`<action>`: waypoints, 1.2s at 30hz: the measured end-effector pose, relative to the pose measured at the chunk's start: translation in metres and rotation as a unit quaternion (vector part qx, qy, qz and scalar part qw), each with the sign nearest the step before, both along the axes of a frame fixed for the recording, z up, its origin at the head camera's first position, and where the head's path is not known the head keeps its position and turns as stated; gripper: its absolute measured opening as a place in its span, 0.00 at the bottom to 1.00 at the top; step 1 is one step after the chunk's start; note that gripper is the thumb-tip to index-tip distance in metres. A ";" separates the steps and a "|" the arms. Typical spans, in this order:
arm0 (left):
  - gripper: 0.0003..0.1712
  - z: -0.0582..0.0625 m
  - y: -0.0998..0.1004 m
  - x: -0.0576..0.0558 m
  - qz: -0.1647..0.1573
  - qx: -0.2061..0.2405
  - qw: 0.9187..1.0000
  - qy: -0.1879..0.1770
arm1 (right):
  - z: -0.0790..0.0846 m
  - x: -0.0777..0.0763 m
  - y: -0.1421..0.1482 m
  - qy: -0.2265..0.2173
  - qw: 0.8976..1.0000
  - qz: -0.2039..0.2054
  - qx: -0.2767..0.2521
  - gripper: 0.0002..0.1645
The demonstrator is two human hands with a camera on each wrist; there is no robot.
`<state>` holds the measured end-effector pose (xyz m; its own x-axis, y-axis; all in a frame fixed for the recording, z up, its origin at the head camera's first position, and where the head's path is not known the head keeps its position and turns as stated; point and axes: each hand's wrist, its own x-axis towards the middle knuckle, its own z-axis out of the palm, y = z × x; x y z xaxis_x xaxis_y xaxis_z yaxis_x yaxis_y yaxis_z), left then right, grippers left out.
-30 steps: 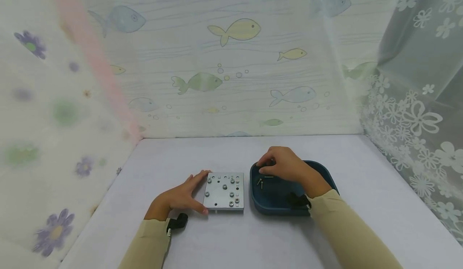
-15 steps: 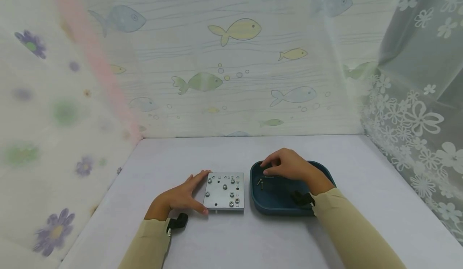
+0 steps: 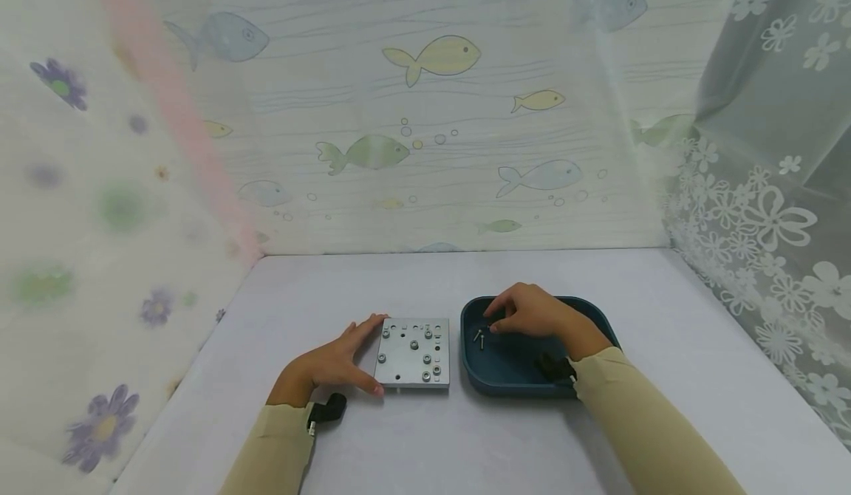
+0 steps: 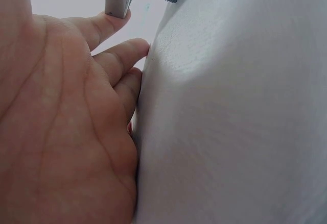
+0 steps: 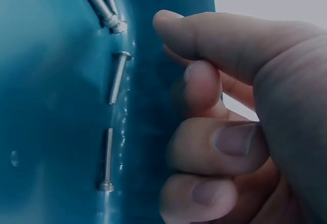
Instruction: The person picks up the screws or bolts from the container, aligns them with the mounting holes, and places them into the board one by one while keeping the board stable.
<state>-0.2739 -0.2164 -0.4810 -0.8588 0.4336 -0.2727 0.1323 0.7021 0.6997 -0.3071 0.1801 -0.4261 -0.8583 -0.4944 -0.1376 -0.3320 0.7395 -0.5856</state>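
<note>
The tray (image 3: 501, 366) is dark blue, the plate (image 3: 405, 363) and screws (image 5: 108, 155) silver. Sleeves (image 3: 648, 417) are beige, the table (image 3: 399, 443) white; yellow, green and blue fish pattern the pale back curtain (image 3: 439, 222).

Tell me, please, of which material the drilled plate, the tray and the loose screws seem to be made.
Drilled plate: probably metal, perhaps aluminium; silver-grey, satin sheen, crisp edges. Tray: likely moulded plastic, smooth, dark blue; rounded corners and soft highlights suggest this. Loose screws: metal, probably steel, bright finish, with glints and visible threads.
</note>
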 end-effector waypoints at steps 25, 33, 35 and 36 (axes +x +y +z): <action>0.77 0.002 0.001 0.002 0.006 0.002 1.000 -0.001 | -0.011 -0.001 -0.004 -0.034 0.999 -0.003 0.025 0.17; 0.77 0.000 0.001 0.001 0.004 0.005 1.000 0.001 | -0.009 0.003 -0.005 -0.035 0.999 -0.007 0.040 0.15; 0.77 0.000 0.001 0.000 0.003 0.003 1.000 0.001 | -0.009 0.003 -0.006 -0.031 0.999 -0.007 0.042 0.15; 0.77 0.000 0.001 0.000 0.002 0.003 1.000 0.002 | -0.009 0.003 -0.006 -0.031 0.999 -0.010 0.043 0.15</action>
